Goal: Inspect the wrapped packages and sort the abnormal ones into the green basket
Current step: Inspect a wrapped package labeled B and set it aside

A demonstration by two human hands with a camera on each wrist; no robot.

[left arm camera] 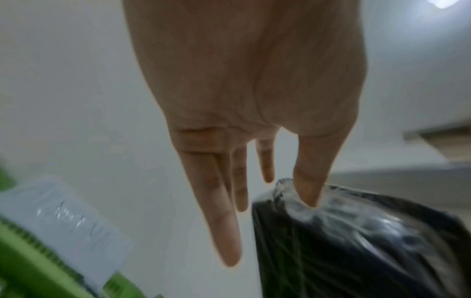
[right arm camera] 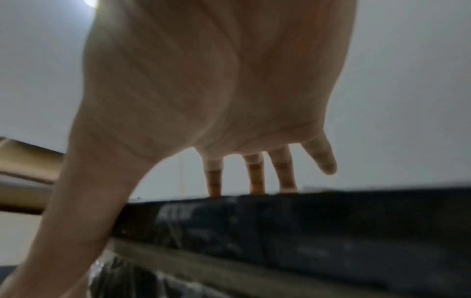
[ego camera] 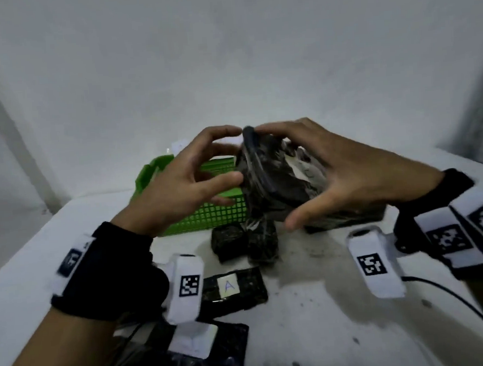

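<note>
Both hands are holding one dark wrapped package point(ego camera: 274, 178) in the air above the middle of the desk point(ego camera: 325, 276). The right hand point(ego camera: 344, 171) is curling round its right side, fingers over the top edge and thumb underneath. The left hand point(ego camera: 183, 183) is pinching its left edge between thumb and forefinger, the other fingers spread loose. The green basket point(ego camera: 208, 216) is sitting behind the left hand, toward the desk's far edge. Two small dark packages point(ego camera: 244, 242) are lying directly below the lifted one, and a flat package labelled A point(ego camera: 235, 289) is lying nearer the front edge.
</note>
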